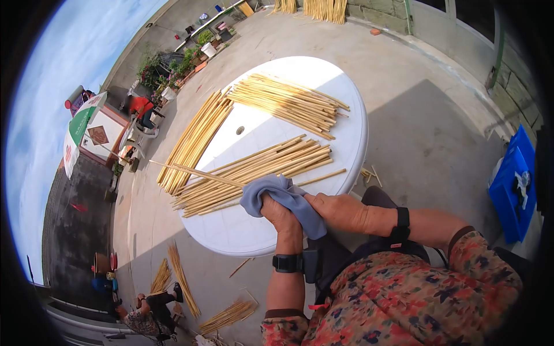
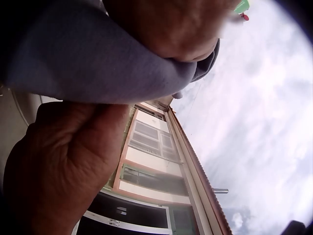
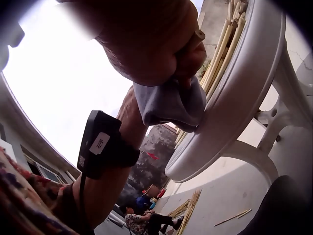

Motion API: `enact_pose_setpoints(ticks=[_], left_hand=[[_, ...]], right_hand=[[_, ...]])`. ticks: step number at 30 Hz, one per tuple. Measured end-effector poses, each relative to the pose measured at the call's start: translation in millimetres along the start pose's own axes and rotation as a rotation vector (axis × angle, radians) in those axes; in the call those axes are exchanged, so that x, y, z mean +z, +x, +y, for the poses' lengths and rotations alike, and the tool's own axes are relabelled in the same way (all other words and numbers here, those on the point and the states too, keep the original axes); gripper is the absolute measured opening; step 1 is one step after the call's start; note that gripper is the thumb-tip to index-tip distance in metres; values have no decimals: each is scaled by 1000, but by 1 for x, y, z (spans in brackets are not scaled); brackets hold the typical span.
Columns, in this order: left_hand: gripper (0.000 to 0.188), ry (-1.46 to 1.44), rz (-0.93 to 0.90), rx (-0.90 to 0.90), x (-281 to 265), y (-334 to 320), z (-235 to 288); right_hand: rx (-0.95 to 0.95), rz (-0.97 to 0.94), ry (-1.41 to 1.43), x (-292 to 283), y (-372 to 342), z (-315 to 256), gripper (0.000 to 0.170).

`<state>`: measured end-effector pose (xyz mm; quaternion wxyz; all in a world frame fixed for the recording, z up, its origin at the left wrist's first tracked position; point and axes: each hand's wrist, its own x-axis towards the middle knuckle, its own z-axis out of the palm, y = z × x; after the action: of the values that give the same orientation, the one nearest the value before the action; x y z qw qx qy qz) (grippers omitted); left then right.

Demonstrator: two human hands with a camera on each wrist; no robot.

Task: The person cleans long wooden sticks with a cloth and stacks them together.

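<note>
Wiping stick (image 1: 202, 175), apparently: gripping cloth (image 1: 267, 190) round it with left hand (image 1: 279, 214), clasping near end (image 3: 199, 35) with right hand (image 1: 340, 212), over table (image 1: 231, 237). For next stroke, keep cloth snug, pull straight, avoid bending.

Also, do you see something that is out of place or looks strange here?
Yes, small things: a single stick lies on the ground near the table, and a few loose pieces lie at its other side. They look dropped, since most sticks are in piles. I see no clear damage.
</note>
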<state>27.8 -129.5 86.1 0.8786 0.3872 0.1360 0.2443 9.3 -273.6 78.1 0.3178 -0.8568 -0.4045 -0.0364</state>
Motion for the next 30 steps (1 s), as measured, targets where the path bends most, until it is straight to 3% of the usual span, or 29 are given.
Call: enact_pose_setpoints(ticks=[2, 4, 6, 8, 12, 15, 16, 17, 18, 19, 20, 21, 22, 24, 25, 27, 30], left_hand=[[20, 8, 24, -13, 6, -3, 4], [24, 74, -20, 85, 15, -2, 3], [24, 69, -12, 45, 12, 9, 10], [27, 105, 50, -4, 15, 19, 30], [28, 185, -170, 1, -6, 35, 38], [27, 245, -64, 23, -8, 41, 33], [24, 333, -171, 67, -10, 43, 39], [21, 402, -146, 145, -3, 40, 47], [20, 641, -232, 327, 2, 37, 57], [21, 413, -228, 155, -15, 57, 67], [23, 378, -236, 148, -9, 53, 75], [24, 624, -215, 297, -12, 53, 74], [25, 482, -229, 272, -10, 54, 71], [24, 933, -191, 744, -6, 46, 66], [24, 948, -167, 799, -2, 44, 63], [24, 841, -157, 679, 9, 40, 62], [24, 739, -158, 533, 23, 33, 48]], right_hand=[[-2, 9, -13, -7, -3, -2, 40], [-28, 62, -46, -15, -7, 0, 39], [-55, 73, -104, -26, -24, 8, 38], [-85, 86, -138, -33, -54, 25, 37], [-43, 24, -142, -59, -130, 48, 34], [46, 2, -118, -72, -186, 67, 31], [84, 20, -138, -77, -210, 77, 31], [105, 17, -172, -82, -236, 88, 28], [123, 10, -204, -86, -256, 94, 25], [152, 22, -221, -96, -271, 94, 25], [164, 59, -242, -107, -284, 93, 22], [177, 99, -262, -115, -294, 90, 19], [201, 116, -278, -117, -300, 90, 19], [211, 79, -337, -120, -305, 95, 17], [233, 96, -370, -125, -311, 103, 17], [391, 128, -445, -134, -329, 119, 19], [503, 368, -123, -145, -293, 121, 25]])
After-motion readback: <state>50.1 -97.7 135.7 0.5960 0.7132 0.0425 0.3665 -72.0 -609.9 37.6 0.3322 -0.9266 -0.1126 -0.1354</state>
